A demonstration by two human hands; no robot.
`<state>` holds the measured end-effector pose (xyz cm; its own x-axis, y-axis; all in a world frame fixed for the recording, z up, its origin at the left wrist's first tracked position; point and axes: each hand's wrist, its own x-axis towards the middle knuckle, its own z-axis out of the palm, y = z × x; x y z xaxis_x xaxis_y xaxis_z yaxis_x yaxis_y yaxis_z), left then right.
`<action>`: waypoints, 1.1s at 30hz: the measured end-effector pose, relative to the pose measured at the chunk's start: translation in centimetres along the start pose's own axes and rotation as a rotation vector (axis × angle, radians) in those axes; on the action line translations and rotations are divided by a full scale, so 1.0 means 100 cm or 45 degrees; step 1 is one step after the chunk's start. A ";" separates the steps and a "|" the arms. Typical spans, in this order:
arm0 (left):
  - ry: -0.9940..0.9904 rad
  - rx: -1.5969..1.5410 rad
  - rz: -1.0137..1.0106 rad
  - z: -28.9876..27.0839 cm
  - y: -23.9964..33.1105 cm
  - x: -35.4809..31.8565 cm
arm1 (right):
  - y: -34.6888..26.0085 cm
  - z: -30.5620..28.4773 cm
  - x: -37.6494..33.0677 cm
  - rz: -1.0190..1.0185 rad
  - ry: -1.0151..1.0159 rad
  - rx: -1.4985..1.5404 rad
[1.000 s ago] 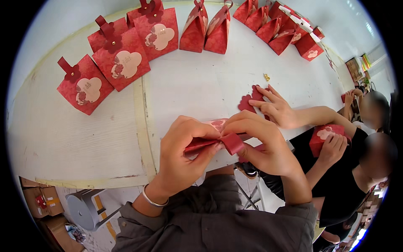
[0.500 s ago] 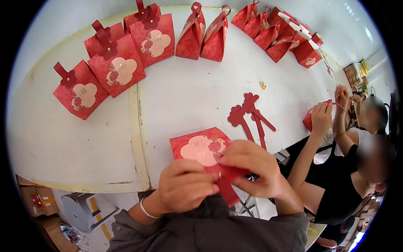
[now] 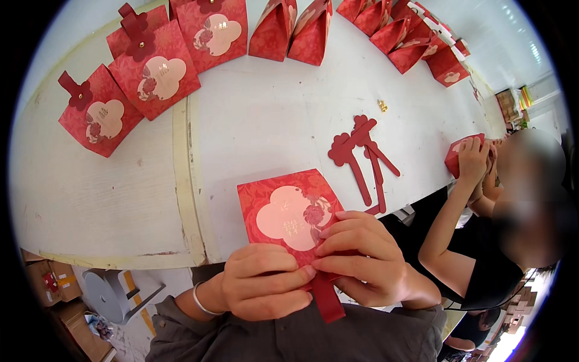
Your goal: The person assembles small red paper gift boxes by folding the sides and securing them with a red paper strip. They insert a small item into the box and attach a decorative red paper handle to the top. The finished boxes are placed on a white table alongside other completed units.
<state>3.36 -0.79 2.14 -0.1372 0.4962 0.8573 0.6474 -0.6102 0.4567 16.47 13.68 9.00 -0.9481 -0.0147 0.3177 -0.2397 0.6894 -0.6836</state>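
Note:
A red floral paper gift box (image 3: 289,208) with a pink flower-shaped label lies at the table's near edge, its closing end toward me. My left hand (image 3: 265,283), with a silver bangle at the wrist, pinches that end at its left side. From the right, my right hand (image 3: 368,259) grips the same end, its fingers along the box's edge. Both hands' fingertips meet over the closure, which they hide. Below them a dark red strap (image 3: 329,306) hangs out. Several loose red flower-ended straps (image 3: 360,175) lie right of the box, with small gold fasteners (image 3: 382,106) beyond.
Several closed red boxes with strap handles (image 3: 158,75) stand along the far left, and more red boxes (image 3: 407,48) at the far right. A co-worker's hands (image 3: 474,158) hold a red box at right. A grey stool (image 3: 104,295) stands below the table's left.
The gold fastener seen at my left fingertips is now hidden. My right fingers have settled along the box's edge. The view has shifted slightly, and the co-worker's hands have come together on their box.

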 end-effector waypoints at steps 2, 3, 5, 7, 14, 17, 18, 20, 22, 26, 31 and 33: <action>0.018 -0.009 -0.014 0.001 0.000 -0.001 | 0.000 0.000 0.000 -0.008 -0.002 0.005; 0.043 -0.006 -0.021 0.002 0.000 -0.001 | 0.001 0.001 -0.001 -0.033 0.010 0.007; 0.073 -0.006 -0.031 0.004 0.000 -0.002 | 0.003 0.004 -0.005 -0.085 0.034 0.010; 0.084 -0.006 -0.034 0.004 0.002 -0.001 | 0.001 0.002 -0.004 -0.065 0.029 0.002; -0.009 0.081 -0.350 -0.005 -0.004 0.022 | 0.016 0.001 0.000 -0.034 0.145 0.001; 0.191 -0.094 -0.509 0.000 -0.011 0.026 | 0.022 0.004 0.009 -0.017 0.222 0.073; 0.231 -0.168 -0.610 0.001 -0.013 0.025 | 0.022 0.003 0.013 0.011 0.242 0.133; 0.269 -0.204 -0.659 0.002 -0.013 0.026 | 0.023 0.007 0.018 0.019 0.287 0.190; 0.294 -0.231 -0.688 0.002 -0.014 0.026 | 0.023 0.007 0.018 0.085 0.279 0.207; 0.257 -0.207 -0.673 0.001 -0.017 0.026 | 0.021 0.005 0.021 0.274 0.292 0.378; 0.173 -0.130 -0.669 -0.005 -0.015 0.029 | 0.021 0.000 0.029 0.377 0.207 0.528; 0.221 -0.167 -0.709 -0.004 -0.013 0.027 | 0.023 -0.001 0.030 0.379 0.191 0.546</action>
<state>1.88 1.15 3.99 -0.5571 0.6619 0.5016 0.3465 -0.3636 0.8647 13.06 15.26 8.42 -0.9553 0.2611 0.1384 -0.0591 0.2903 -0.9551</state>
